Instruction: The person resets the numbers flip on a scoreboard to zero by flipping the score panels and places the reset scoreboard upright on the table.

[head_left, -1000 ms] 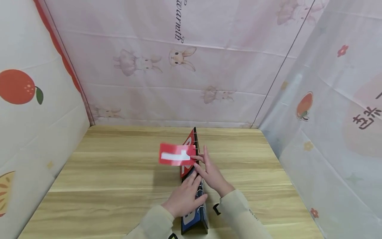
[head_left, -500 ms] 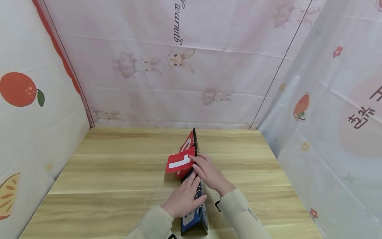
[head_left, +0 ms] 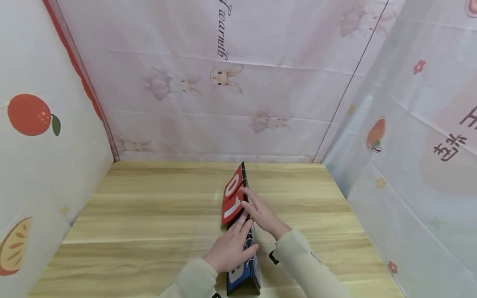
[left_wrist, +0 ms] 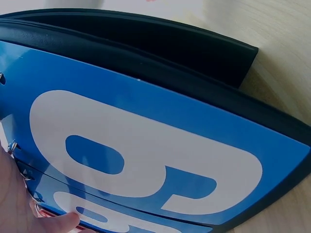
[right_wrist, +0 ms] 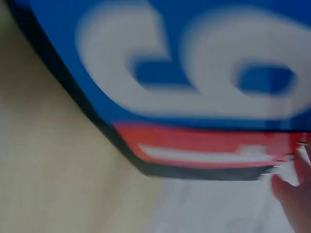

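A tabletop flip scoreboard [head_left: 244,275] stands tent-like on the wooden table, with ring-bound number cards along its top ridge. On its left face, a red card with a white 0 [head_left: 232,184] hangs beside a red card with a white 1 [head_left: 232,211]. My left hand [head_left: 231,246] rests over the ridge at the blue cards, fingers extended and partly covering them. Straight fingers of my right hand [head_left: 262,213] touch the ridge at the top of the 1 card. A blue card with a large white numeral [left_wrist: 146,150] fills much of the left wrist view.
Wood-grain table [head_left: 149,231] surrounds the scoreboard. A pink rabbit-print cloth [head_left: 186,132] hangs behind it, with fruit-print cloths at the left [head_left: 41,174] and right [head_left: 406,178]. Pale sleeves [head_left: 305,265] cover both forearms.
The red 1 card, raised and sticking out to the left earlier, has swung down flat against the scoreboard's left face. My right fingers have moved slightly; the left hand has stayed in place.
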Demonstrator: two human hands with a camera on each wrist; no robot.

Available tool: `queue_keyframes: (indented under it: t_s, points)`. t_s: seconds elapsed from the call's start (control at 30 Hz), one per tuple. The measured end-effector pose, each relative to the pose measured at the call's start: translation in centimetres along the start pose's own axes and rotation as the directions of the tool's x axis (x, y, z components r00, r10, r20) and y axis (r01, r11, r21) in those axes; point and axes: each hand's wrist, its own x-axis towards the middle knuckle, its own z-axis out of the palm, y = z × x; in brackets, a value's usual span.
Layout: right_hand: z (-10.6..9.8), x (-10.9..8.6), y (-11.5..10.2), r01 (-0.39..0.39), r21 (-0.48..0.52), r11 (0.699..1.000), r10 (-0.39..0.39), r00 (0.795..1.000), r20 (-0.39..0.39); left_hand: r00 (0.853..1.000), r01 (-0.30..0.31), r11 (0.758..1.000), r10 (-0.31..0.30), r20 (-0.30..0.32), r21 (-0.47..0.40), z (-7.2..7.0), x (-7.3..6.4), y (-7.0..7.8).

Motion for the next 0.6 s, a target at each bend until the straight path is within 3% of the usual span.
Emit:
queue_keyframes:
  t_s: [0.07,0.13,0.23,0.33,0.6]
  points:
    - [1.0,-0.2,1.2,-0.077,0.247,0.966,0.099,0.992,-0.078,1.000,-0.018,1.000,0.018,-0.025,0.002,0.1,-0.1,-0.1]
    - [1.9,-0.4,2.3,-0.170,0.397,0.902,0.215,0.974,-0.070,0.999,-0.027,1.000,0.028,-0.047,0.008,0.1,-0.2,-0.1]
    - [2.9,-0.7,4.0,-0.311,0.522,0.794,0.311,0.946,0.089,0.998,-0.024,1.000,0.025,-0.054,0.016,0.2,-0.2,-0.1]
    - [3.4,-0.9,5.0,-0.398,0.560,0.727,0.318,0.917,0.239,0.999,-0.021,1.000,0.022,-0.042,0.015,0.1,-0.2,-0.1]
    - [3.4,-1.0,5.1,-0.383,0.626,0.679,0.291,0.924,0.250,0.999,-0.029,0.999,0.030,-0.030,0.023,0.2,-0.1,-0.1]
